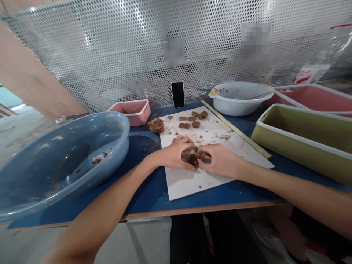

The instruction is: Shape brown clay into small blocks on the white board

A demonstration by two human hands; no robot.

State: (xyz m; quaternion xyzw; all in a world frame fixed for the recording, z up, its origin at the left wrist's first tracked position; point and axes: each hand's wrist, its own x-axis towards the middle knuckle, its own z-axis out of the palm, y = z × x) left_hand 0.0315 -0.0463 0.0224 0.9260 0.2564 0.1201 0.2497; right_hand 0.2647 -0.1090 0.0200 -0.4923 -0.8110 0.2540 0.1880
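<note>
Label: Red marks showed on a white label [312, 73] at far right; the lettering was too blurred to read.
Hands: The left hand [180, 152] and right hand [221, 160] pinched a small dark-brown clay-like lump [193, 160] between their fingertips, over a white rectangular sheet [181, 185].
Basins: A translucent blue plastic basin [62, 134] held a small brownish scrap [99, 158]; a white oval plastic basin [239, 106] held brown residue.
Tabletop: Brown block-like pieces [184, 125] lay on the sheet, which covered part of a blue table [148, 198].
Room: A black-screened phone [178, 94] stood before a perforated silver metal screen [121, 47].
</note>
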